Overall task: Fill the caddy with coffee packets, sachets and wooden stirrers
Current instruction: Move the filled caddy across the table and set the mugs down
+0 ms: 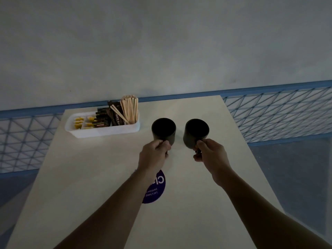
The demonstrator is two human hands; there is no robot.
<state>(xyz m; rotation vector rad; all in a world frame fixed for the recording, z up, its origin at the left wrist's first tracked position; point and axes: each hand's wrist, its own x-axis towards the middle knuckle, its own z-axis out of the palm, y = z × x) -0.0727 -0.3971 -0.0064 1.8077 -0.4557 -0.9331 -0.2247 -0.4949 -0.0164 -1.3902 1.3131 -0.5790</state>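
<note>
1. Grey wall (161,42) stands behind a pale table (89,177), and a blue mesh (27,141) runs along both sides of it.
2. At the far left corner of the table sits the white caddy (107,131). Yellow sachets (79,121) lie in its left part, dark coffee packets (102,120) are in the middle, and wooden stirrers (130,109) stand upright at its right end.
3. Just to the right of the caddy is the left mug (163,130), dark and upright. The left hand (154,153) has its fingers curled round the handle.
4. A purple sticker (156,191) on the table is partly hidden under the left forearm.
5. The right mug (196,133) stands near the first one, apart from it. The right hand (210,153) grips its handle in the same way.
6. Whether the mugs rest on the table or are lifted cannot be told.
7. The caddy looks full, so the filling seems done. The step in hand is probably placing the mugs beside it.
8. The next move would need both mugs upright on the table before the fingers let go.
</note>
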